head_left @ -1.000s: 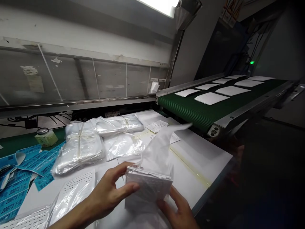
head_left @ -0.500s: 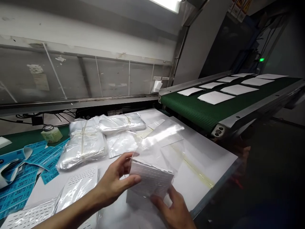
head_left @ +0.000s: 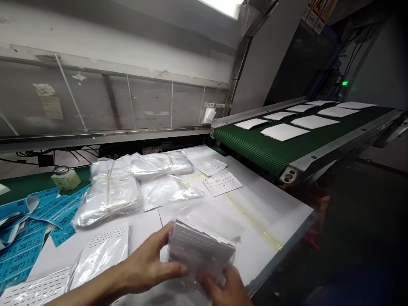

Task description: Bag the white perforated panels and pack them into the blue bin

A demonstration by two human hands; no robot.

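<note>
A stack of white slotted cards in a clear plastic bag (head_left: 201, 251) is tilted up between both hands above the table. My left hand (head_left: 153, 264) is closed on the stack's left side, with the thumb across the near face. My right hand (head_left: 225, 285) grips the lower right corner, its fingers partly blurred. Beyond the stack lie two small printed white cards (head_left: 222, 184), flat and apart from the hands. Bagged slotted cards (head_left: 101, 250) rest to the left of my left hand.
Tied bundles of clear bags (head_left: 110, 191) lie behind my hands. Blue printed labels (head_left: 27, 250) and a small jar (head_left: 66, 178) are at the left. A green conveyor belt (head_left: 248, 142) carrying several white sheets runs off to the right, past the table edge.
The bagged stack has come slightly down and towards me with both hands. The raised clear film above it has dropped, uncovering the printed cards behind.
</note>
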